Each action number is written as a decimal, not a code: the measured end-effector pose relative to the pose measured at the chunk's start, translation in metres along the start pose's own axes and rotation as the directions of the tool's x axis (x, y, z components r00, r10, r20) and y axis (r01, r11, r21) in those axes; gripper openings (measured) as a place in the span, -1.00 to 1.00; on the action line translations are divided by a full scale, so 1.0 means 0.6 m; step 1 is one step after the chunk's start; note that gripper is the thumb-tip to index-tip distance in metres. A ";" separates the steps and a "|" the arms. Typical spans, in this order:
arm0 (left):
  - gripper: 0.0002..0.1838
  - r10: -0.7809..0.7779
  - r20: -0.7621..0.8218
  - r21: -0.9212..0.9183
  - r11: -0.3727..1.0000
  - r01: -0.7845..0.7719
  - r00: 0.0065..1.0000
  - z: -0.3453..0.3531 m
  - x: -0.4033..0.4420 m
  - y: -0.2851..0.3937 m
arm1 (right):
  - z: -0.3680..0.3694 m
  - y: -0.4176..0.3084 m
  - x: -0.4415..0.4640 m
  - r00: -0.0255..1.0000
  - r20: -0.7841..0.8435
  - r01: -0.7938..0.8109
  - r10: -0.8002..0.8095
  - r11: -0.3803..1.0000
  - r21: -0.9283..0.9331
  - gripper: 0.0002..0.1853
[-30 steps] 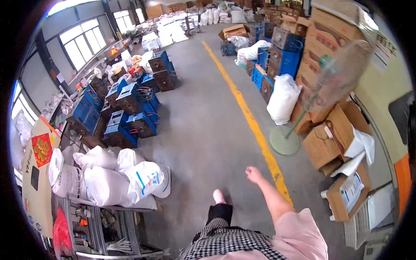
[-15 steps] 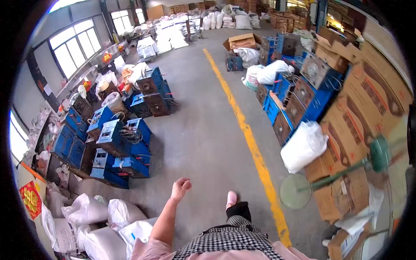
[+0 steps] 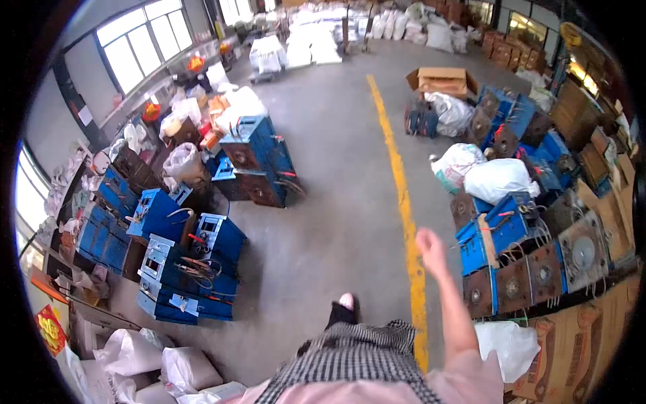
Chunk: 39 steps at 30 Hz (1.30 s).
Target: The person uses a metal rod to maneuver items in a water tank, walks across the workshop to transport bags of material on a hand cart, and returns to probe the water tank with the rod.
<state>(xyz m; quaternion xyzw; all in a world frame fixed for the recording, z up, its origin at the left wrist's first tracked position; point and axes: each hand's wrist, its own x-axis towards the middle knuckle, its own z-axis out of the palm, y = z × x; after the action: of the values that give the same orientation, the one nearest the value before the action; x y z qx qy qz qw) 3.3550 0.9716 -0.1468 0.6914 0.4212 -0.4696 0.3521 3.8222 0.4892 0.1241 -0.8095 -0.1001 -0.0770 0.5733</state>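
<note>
Blue blocks [image 3: 473, 254]: right of the yellow line [image 3: 402, 195]; nearest things to the right hand, yet apart from it; probably heavy, stiff, hard-edged; best held low, under the frame
White bag [image 3: 505, 347]: appears beside the right forearm [image 3: 459, 316]; likely soft, slippery; best gathered at its top
Right hand [image 3: 431, 250]: blurred; finger closure cannot be told; nothing visibly held
Left hand: out of view; fingers cannot be told
</note>
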 end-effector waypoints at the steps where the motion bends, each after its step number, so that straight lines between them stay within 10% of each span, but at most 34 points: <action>1: -0.70 0.032 -0.020 0.005 0.999 -0.032 0.999 -0.042 0.027 0.072 | 0.019 -0.055 0.076 1.000 0.001 -0.018 0.018 0.971 0.239 -0.75; 6: -0.70 0.366 -0.236 -0.034 0.922 -0.385 0.900 -0.283 0.120 0.540 | -0.028 -0.278 0.392 0.941 -0.116 0.314 -0.319 0.690 0.652 -0.67; 8: -0.70 0.524 -0.316 -0.295 0.738 -0.607 0.791 -0.382 0.049 0.820 | -0.071 -0.388 0.469 0.835 -0.205 0.524 -0.510 0.627 0.577 -0.57; 10: -0.61 0.739 -0.284 -0.220 0.570 -0.792 0.611 -0.477 -0.042 1.087 | -0.117 -0.418 0.571 0.610 -0.455 0.732 -0.648 0.682 0.010 -0.48; 13: -0.71 0.824 -0.383 -0.212 0.362 -0.908 0.418 -0.567 -0.009 1.316 | -0.144 -0.383 0.743 0.272 -0.425 0.926 -0.863 0.355 -0.129 -0.52; 16: -0.75 0.765 -0.464 -0.149 0.429 -0.891 0.446 -0.612 0.074 1.376 | -0.141 -0.346 0.952 0.157 -0.405 0.971 -0.901 0.215 -0.104 -0.56; 17: -0.77 0.756 -0.436 0.151 0.596 -0.789 0.487 -0.621 0.161 1.356 | -0.135 -0.340 1.024 0.120 -0.407 0.977 -0.905 0.181 -0.114 -0.57; 18: -0.76 0.509 -0.333 -0.104 0.817 -0.568 0.793 -0.614 0.167 1.336 | -0.124 -0.333 1.096 0.101 -0.410 0.981 -0.907 0.159 -0.110 -0.58; 19: -0.74 0.423 -0.187 0.262 0.891 -0.370 0.887 -0.612 0.198 1.306 | -0.107 -0.332 1.175 0.097 -0.408 0.985 -0.908 0.147 -0.092 -0.59; 20: -0.73 0.574 0.171 0.814 0.376 -0.443 0.801 -0.616 0.263 1.243 | -0.088 -0.335 1.255 0.088 -0.398 0.988 -0.913 0.130 -0.080 -0.61; 21: -0.75 0.542 0.225 0.795 0.378 -0.474 0.810 -0.610 0.282 1.223 | -0.064 -0.330 1.323 0.068 -0.394 0.992 -0.917 0.105 -0.072 -0.62; 23: -0.77 0.224 -0.008 0.320 0.924 -0.209 0.975 -0.652 0.286 1.254 | -0.008 -0.309 1.452 0.023 -0.412 0.996 -0.911 0.056 -0.068 -0.64; 25: -0.80 -0.064 -0.068 -0.128 0.990 0.055 0.996 -0.707 0.299 1.282 | 0.065 -0.282 1.576 -0.004 -0.431 0.997 -0.902 0.029 -0.069 -0.67; 28: -0.82 -0.160 -0.122 -0.316 0.942 0.115 0.980 -0.803 0.371 1.353 | 0.185 -0.252 1.748 0.011 -0.434 0.997 -0.901 0.046 -0.070 -0.71; 30: -0.83 -0.094 -0.276 -0.681 0.721 -0.126 0.957 -0.907 0.446 1.433 | 0.264 -0.243 1.859 0.043 -0.460 0.996 -0.887 0.076 -0.054 -0.73; 32: -0.83 0.015 -0.610 -0.793 -0.001 -0.610 0.793 -1.035 0.516 1.600 | 0.336 -0.235 1.972 0.032 -0.475 0.998 -0.879 0.056 -0.036 -0.76; 33: -0.84 0.081 -0.434 -0.694 0.605 -0.390 0.897 -1.136 0.522 1.691 | 0.366 -0.230 2.024 0.038 -0.492 0.997 -0.870 0.064 -0.037 -0.77; 34: -0.86 0.143 -0.238 -0.188 0.964 -0.190 0.961 -1.239 0.524 1.786 | 0.399 -0.223 2.076 0.046 -0.510 0.996 -0.859 0.078 -0.042 -0.78; 36: -0.79 0.263 -0.412 -0.506 0.731 -0.459 0.872 -1.409 0.474 2.030 | 0.466 -0.191 2.177 0.047 -0.533 0.993 -0.845 0.097 -0.067 -0.81; 39: -0.78 0.612 -0.497 -0.140 0.643 -0.753 0.615 -1.636 0.525 2.273 | 0.588 -0.125 2.324 0.135 -0.509 0.975 -0.850 0.206 -0.085 -0.84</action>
<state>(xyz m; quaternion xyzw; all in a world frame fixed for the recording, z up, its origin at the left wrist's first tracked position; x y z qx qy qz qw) 5.0107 1.3754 -0.0151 0.8104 0.2571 -0.0637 0.5225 5.1570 0.9493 0.4101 -0.4434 -0.4499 -0.5840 0.5098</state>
